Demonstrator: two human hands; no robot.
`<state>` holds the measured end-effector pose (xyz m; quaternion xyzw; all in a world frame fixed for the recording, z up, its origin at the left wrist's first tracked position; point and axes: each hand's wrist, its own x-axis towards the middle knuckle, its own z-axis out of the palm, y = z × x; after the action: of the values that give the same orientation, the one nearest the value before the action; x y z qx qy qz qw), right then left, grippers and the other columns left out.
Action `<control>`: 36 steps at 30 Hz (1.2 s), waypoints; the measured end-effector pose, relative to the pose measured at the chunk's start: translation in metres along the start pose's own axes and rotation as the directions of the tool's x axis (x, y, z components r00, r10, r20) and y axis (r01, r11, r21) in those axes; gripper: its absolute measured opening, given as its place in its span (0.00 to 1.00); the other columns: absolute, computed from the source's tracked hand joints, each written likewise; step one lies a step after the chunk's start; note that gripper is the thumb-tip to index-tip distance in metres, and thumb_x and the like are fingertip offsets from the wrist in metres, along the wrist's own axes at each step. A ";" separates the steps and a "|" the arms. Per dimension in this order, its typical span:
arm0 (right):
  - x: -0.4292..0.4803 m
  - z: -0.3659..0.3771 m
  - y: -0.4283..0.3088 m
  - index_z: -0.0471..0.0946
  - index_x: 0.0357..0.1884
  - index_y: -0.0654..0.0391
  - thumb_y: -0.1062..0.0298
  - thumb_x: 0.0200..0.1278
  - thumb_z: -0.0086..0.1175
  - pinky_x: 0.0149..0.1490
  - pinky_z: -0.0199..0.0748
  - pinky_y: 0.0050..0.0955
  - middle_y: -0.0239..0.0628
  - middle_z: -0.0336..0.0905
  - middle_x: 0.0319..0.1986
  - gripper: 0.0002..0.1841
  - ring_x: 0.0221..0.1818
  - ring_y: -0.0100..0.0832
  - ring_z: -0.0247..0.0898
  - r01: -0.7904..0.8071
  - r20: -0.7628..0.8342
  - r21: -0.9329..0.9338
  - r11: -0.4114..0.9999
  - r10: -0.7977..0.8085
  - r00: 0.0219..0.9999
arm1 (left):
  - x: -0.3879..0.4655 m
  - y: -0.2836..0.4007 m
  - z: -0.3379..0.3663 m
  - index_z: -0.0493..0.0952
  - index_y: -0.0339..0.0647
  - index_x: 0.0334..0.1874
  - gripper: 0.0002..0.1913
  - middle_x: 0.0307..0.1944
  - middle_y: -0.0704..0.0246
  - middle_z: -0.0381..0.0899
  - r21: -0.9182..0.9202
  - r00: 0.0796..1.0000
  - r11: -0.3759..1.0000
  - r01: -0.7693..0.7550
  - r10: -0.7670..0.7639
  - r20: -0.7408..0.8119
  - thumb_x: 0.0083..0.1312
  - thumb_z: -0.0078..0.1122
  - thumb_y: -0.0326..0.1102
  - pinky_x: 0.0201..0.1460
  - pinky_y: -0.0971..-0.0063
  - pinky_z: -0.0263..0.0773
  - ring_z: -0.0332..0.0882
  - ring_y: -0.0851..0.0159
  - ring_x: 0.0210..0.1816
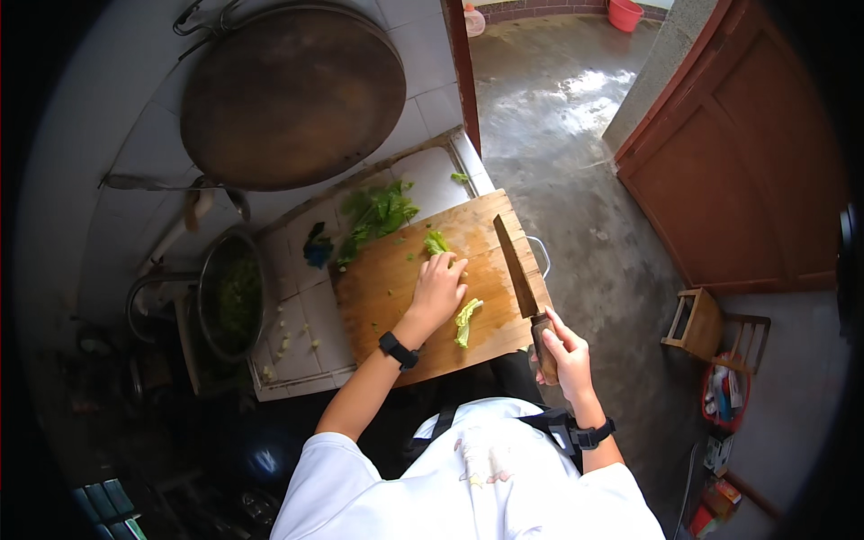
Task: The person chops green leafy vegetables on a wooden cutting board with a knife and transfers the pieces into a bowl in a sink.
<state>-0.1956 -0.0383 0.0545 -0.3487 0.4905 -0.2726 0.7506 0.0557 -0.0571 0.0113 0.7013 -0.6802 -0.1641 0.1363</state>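
Note:
My right hand (567,354) grips the wooden handle of a broad-bladed kitchen knife (514,266). Its blade points away from me over the right side of a wooden cutting board (378,304). On the board, my left hand (439,287) rests with its fingers curled over a piece of leafy green vegetable (436,241); the fingers hide part of it, and whether they grip it is unclear. A pale yellow-green leaf piece (466,322) lies between the two hands. More green leaves (381,212) are heaped at the board's far left edge.
A metal pot (202,297) holding greens stands left of the tiled counter (317,337). Above hangs a large round wooden board (290,101). A dark blue-green crumpled item (317,246) lies on the tiles. To the right are a wooden door (742,155) and a small wooden stool (698,324).

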 end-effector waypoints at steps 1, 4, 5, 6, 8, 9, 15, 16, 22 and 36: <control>0.000 0.001 0.000 0.63 0.61 0.55 0.65 0.62 0.47 0.16 0.64 0.20 0.37 0.72 0.19 0.24 0.11 0.25 0.64 0.000 0.000 0.001 1.000 0.000 1.000 | -0.001 -0.004 0.002 0.74 0.40 0.48 0.21 0.49 0.62 0.69 0.000 1.000 1.000 -0.001 0.001 0.001 0.49 0.61 0.28 0.56 0.65 0.60 0.65 0.57 0.54; 0.000 0.002 -0.001 0.63 0.61 0.53 0.65 0.62 0.47 0.16 0.64 0.20 0.37 0.71 0.19 0.24 0.11 0.25 0.64 -0.009 0.010 -0.007 1.000 0.009 1.000 | 0.000 -0.009 0.003 0.76 0.41 0.45 0.18 0.49 0.66 0.70 -0.042 0.988 0.996 -0.076 0.070 -0.136 0.49 0.61 0.27 0.56 0.65 0.57 0.65 0.59 0.54; 0.000 0.002 -0.002 0.63 0.61 0.53 0.65 0.62 0.47 0.16 0.64 0.20 0.37 0.71 0.19 0.24 0.11 0.25 0.64 -0.008 0.007 -0.006 1.000 0.008 1.000 | 0.002 -0.011 0.002 0.76 0.41 0.45 0.18 0.49 0.66 0.70 -0.043 0.988 0.996 -0.079 0.073 -0.134 0.49 0.61 0.27 0.56 0.65 0.57 0.65 0.59 0.54; 0.000 0.003 -0.003 0.63 0.61 0.53 0.66 0.62 0.48 0.15 0.64 0.20 0.36 0.72 0.19 0.24 0.11 0.24 0.64 -0.005 0.002 -0.001 1.000 0.005 1.000 | 0.003 -0.017 0.001 0.77 0.42 0.41 0.14 0.47 0.67 0.72 0.000 0.983 0.994 -0.111 0.109 -0.149 0.50 0.61 0.27 0.57 0.65 0.56 0.66 0.61 0.53; 0.000 0.004 -0.003 0.64 0.61 0.53 0.66 0.62 0.48 0.15 0.64 0.20 0.36 0.72 0.18 0.23 0.10 0.23 0.64 -0.001 -0.005 0.004 1.000 0.001 1.000 | 0.006 -0.024 0.002 0.78 0.44 0.31 0.04 0.36 0.72 0.76 -0.022 0.975 0.991 -0.133 0.126 -0.184 0.53 0.60 0.28 0.56 0.64 0.54 0.71 0.65 0.46; 0.000 0.004 -0.003 0.64 0.61 0.53 0.66 0.62 0.48 0.15 0.64 0.20 0.36 0.72 0.18 0.23 0.10 0.23 0.64 0.002 -0.002 0.014 1.000 -0.002 1.000 | 0.006 -0.023 0.004 0.78 0.44 0.31 0.04 0.36 0.72 0.76 -0.025 0.975 0.991 -0.135 0.128 -0.184 0.53 0.60 0.28 0.56 0.64 0.54 0.71 0.65 0.46; 0.002 0.010 -0.004 0.64 0.61 0.53 0.66 0.62 0.49 0.15 0.64 0.19 0.36 0.72 0.18 0.23 0.10 0.23 0.64 0.004 -0.002 0.017 1.000 -0.004 1.000 | 0.003 -0.011 0.022 0.79 0.43 0.31 0.04 0.28 0.71 0.75 -0.112 0.974 0.981 -0.157 0.135 -0.181 0.54 0.60 0.31 0.48 0.69 0.60 0.72 0.64 0.36; 0.003 0.010 -0.004 0.64 0.61 0.53 0.66 0.62 0.49 0.15 0.64 0.19 0.36 0.72 0.18 0.23 0.10 0.23 0.64 0.004 0.003 0.010 1.000 -0.004 1.000 | 0.002 -0.005 0.021 0.79 0.43 0.31 0.04 0.28 0.71 0.75 -0.116 0.975 0.981 -0.156 0.134 -0.180 0.54 0.60 0.31 0.48 0.69 0.60 0.72 0.64 0.36; 0.008 0.015 -0.007 0.66 0.60 0.52 0.64 0.61 0.51 0.15 0.63 0.18 0.33 0.72 0.18 0.24 0.10 0.20 0.63 -0.016 0.039 -0.082 0.997 0.019 0.999 | -0.009 -0.002 0.021 0.81 0.41 0.32 0.06 0.29 0.66 0.74 -0.165 0.973 0.986 -0.022 -0.016 -0.230 0.50 0.63 0.30 0.43 0.70 0.64 0.71 0.60 0.36; 0.039 0.039 -0.018 0.70 0.56 0.52 0.62 0.58 0.55 0.14 0.60 0.18 0.26 0.68 0.17 0.22 0.10 0.17 0.59 -0.078 0.085 -0.205 0.976 0.097 0.992 | -0.010 -0.013 0.031 0.80 0.39 0.24 0.01 0.27 0.65 0.72 -0.202 0.961 0.973 -0.112 0.054 -0.273 0.49 0.60 0.27 0.41 0.69 0.67 0.70 0.60 0.36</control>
<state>-0.1459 -0.0689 0.0581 -0.4134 0.4945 -0.1713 0.7451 0.0541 -0.0452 -0.0217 0.6688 -0.6629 -0.1355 0.3081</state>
